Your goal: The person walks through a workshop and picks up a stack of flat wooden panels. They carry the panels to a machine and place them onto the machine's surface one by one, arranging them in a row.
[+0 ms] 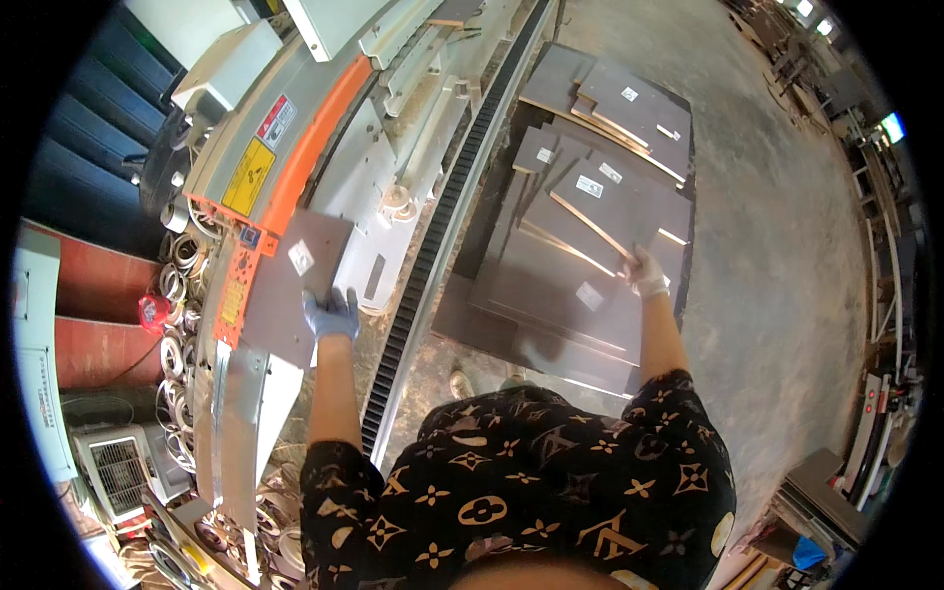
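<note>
My left hand [330, 315], in a blue-grey glove, lies with fingers spread on a dark grey-brown panel [280, 320]. That panel bears a white label and rests at the side of a long machine [320, 138] with an orange rail. At the right, my right hand [644, 271], in a pale glove, is closed on the near corner of another brown panel [629, 206]. This one lies tilted across a stack of similar panels [551, 285], with its light raw edge showing. The undersides of both panels are hidden.
A black roller track [426, 251] runs between machine and stack. More panels [629, 98] lie at the far end of the pile. Rolls of edging strip [175, 354] crowd the machine's left side, near a grey heater-like box [116, 472]. Concrete floor [777, 265] extends at the right.
</note>
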`<state>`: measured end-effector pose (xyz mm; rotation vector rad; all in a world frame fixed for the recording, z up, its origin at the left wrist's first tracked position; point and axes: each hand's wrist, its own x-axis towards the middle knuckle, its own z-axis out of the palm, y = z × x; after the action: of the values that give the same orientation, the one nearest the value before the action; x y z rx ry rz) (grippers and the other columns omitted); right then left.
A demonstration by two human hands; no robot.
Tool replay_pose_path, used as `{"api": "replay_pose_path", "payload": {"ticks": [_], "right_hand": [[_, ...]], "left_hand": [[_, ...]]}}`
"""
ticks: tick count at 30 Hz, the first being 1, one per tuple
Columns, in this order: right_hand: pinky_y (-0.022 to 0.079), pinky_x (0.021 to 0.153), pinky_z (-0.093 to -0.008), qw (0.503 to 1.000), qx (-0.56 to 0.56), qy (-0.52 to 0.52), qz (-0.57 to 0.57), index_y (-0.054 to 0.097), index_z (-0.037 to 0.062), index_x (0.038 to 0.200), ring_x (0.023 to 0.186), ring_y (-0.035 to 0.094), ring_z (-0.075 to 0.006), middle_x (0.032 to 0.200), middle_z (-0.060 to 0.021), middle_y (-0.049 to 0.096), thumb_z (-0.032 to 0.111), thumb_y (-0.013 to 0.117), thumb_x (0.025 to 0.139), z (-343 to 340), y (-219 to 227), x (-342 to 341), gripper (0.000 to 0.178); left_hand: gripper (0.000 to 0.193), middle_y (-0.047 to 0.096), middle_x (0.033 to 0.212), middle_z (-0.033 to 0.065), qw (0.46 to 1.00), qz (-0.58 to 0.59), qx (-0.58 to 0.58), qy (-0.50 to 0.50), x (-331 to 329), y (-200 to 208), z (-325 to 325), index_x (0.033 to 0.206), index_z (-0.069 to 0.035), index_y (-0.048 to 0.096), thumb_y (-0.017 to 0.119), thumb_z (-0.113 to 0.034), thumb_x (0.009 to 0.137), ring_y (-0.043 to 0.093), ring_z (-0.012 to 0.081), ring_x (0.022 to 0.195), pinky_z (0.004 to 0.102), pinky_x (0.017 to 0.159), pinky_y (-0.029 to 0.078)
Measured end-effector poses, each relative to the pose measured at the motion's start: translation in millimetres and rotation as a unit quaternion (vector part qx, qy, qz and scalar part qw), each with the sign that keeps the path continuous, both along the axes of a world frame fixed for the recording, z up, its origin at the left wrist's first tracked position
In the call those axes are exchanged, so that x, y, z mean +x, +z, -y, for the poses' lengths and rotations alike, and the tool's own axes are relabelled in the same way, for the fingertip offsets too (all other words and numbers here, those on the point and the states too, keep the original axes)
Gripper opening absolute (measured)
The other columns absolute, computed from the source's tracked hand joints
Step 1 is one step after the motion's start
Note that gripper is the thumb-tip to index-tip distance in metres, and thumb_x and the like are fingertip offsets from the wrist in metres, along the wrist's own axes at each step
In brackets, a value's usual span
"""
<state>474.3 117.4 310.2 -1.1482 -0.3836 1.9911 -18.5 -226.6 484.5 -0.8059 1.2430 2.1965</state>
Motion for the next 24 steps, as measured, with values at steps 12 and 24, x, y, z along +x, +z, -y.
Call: {"api": "replay_pose_path", "payload": {"ticks": [12, 24], "right_hand": [[0.048, 0.054, -0.0278, 0.983, 0.012, 0.138, -0.125, 0.053, 0.0111, 0.093, 0.067, 0.057, -0.0169, 0.084, -0.0019, 0.057, 0.016, 0.072, 0.071, 218, 124, -69, 0.030], [0.041, 0.089, -0.0342, 0.834, 0.094, 0.529, -0.125, 0.032, 0.0092, 0.131, 0.102, 0.050, -0.0208, 0.119, -0.0081, 0.045, 0.027, 0.062, 0.080, 352, 200, -241, 0.061]], "left_hand": [[0.026, 0.046, 0.078, -0.0041, 0.850, -0.112, 0.212, -0.470, 169, 24, 13, 0.100, -0.013, 0.045, 0.056, -0.031, 0.084, 0.047, 0.0056, 0.064, 0.0248, 0.062, 0.047], [0.039, 0.055, 0.108, 0.0077, 0.951, -0.170, 0.074, -0.246, 123, 26, 127, 0.115, -0.005, 0.046, 0.061, -0.014, 0.080, 0.058, 0.0223, 0.094, 0.0347, 0.080, 0.051]]}}
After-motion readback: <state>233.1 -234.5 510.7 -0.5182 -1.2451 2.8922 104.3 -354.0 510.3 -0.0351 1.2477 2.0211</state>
